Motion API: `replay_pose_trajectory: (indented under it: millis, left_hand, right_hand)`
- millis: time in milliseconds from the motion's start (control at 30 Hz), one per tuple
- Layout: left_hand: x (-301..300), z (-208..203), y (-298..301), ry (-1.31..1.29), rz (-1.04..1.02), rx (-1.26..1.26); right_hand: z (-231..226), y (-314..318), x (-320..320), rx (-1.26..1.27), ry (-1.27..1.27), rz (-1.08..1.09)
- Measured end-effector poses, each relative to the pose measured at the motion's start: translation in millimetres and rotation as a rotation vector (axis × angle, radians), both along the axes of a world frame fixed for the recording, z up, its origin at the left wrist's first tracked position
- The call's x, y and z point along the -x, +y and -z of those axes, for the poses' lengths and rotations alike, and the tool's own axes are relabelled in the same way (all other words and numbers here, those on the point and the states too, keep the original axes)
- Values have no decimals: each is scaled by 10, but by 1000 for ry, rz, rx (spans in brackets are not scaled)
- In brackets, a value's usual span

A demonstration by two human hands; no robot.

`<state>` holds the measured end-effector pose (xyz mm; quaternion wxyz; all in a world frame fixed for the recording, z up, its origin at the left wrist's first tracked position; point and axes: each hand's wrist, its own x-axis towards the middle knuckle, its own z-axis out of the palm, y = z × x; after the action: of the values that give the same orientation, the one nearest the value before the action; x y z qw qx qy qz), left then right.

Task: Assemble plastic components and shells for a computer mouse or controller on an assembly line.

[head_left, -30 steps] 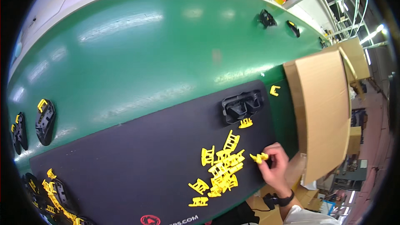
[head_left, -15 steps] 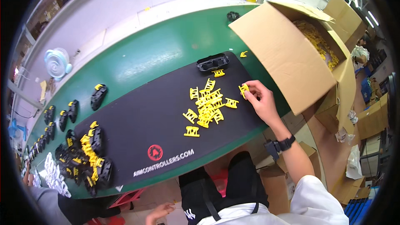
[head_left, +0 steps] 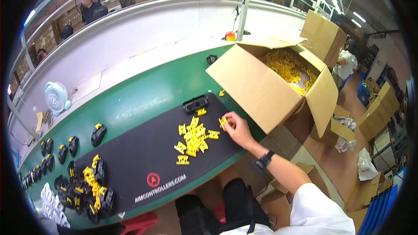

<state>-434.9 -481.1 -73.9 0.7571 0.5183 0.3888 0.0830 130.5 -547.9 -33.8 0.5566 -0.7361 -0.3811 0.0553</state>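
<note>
Over the right end of the black desk mat [head_left: 130, 156], my right hand [head_left: 238, 131] pinches a small yellow plastic piece [head_left: 223, 123] between thumb and fingers. Left of that hand lies a loose pile of similar yellow plastic parts [head_left: 194, 137], with a few single ones around it. Beyond them, at the mat's far right corner, rests a black plastic tray-like part [head_left: 196, 104]. A dark wristwatch [head_left: 264, 160] is on my right wrist. My left hand does not show.
A large open cardboard box [head_left: 257, 89] full of yellow parts stands right of the mat. Black and yellow assembled pieces [head_left: 82, 189] are heaped at the mat's left end, with more in rows beyond. A light-blue fan [head_left: 56, 97] stands far left. Other people are in the background.
The view has tilted up and shifted, so the mat and pile sit lower left. My right hand still holds the yellow piece. My left hand has left the picture.
</note>
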Motion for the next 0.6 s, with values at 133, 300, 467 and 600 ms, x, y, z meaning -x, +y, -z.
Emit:
replay_pose_trajectory:
  millis: [133, 300, 467, 600]
  left_hand:
    - [167, -873, -328, 105, 25, 54]
    - [-890, -2331, 661, 110, 467, -82]
    - [-976, -3715, 907, 201, 979, -609]
    - [-1764, -1765, 674, -708, 139, -342]
  right_hand:
    - [-90, -62, 326, -26, 113, -145]
    - [-1547, -1604, 973, 877, 428, -515]
    - [-1653, -2055, 1334, 779, 364, -964]
    - [-888, -1576, 1780, 318, 708, -534]
